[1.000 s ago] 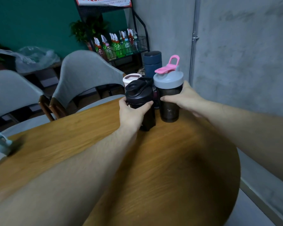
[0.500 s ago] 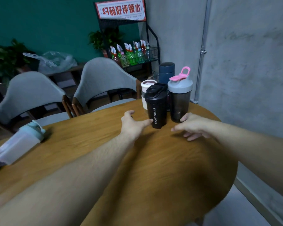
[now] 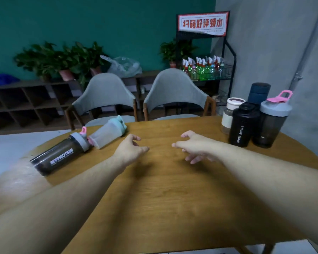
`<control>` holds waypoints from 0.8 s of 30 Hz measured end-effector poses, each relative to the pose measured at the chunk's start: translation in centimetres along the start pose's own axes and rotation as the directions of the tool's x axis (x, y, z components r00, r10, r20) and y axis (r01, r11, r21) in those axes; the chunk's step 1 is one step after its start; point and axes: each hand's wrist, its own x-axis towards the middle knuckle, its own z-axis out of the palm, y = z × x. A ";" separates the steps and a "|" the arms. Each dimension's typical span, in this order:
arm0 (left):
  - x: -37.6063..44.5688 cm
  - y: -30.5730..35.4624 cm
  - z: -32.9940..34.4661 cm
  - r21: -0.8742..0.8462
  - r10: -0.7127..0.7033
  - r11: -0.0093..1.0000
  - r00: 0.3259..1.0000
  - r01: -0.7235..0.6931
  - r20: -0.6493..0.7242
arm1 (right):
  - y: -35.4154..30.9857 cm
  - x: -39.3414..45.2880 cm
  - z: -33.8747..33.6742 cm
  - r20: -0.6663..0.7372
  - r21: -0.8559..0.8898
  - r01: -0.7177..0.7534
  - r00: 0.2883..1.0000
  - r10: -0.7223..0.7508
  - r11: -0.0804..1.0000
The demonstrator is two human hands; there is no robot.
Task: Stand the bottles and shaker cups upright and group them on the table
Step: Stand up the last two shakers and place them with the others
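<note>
Several containers stand upright together at the table's right: a black sport bottle (image 3: 243,125), a smoky shaker with grey lid and pink loop (image 3: 273,121), a clear cup with white lid (image 3: 230,114) and a dark blue flask (image 3: 258,93) behind them. Two shakers lie on their sides at the left: a dark MYPROTEIN shaker (image 3: 60,155) and a frosted one with a mint lid (image 3: 108,132). My left hand (image 3: 130,150) and my right hand (image 3: 195,147) hover over the middle of the table (image 3: 165,198), both empty with fingers loosely curled.
Two grey chairs (image 3: 174,88) stand behind the round wooden table. A black rack with spray bottles (image 3: 204,68) is in the corner by the concrete wall. Potted plants sit on a low shelf (image 3: 31,99) at the far left.
Both hands let go of the black bottle and smoky shaker and drew back toward the table's middle. The view swung left, bringing the two lying shakers into sight.
</note>
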 end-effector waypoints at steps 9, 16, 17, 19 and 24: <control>2.4 -8.2 -13.0 0.468 0.097 0.882 0.955 0.047 -0.280 | -10.3 4.6 9.8 0.065 -0.004 -0.023 0.998 0.023 1.000; 6.5 -12.9 -18.6 0.592 -0.031 0.777 0.952 0.214 -0.304 | -16.3 10.2 17.0 0.042 0.165 -0.077 0.997 0.071 0.983; 7.1 -13.5 -19.1 0.589 -0.073 0.772 0.954 0.238 -0.291 | -17.0 11.1 17.9 0.032 0.169 -0.084 0.996 0.080 0.982; 8.2 -14.2 -19.7 0.564 -0.137 0.784 0.959 0.259 -0.249 | -18.1 12.9 19.2 -0.005 0.163 -0.097 0.995 0.100 0.982; 9.7 -16.0 -21.1 0.574 -0.178 0.786 0.973 0.229 -0.145 | -20.3 16.6 20.8 -0.101 0.112 -0.146 0.982 0.157 0.983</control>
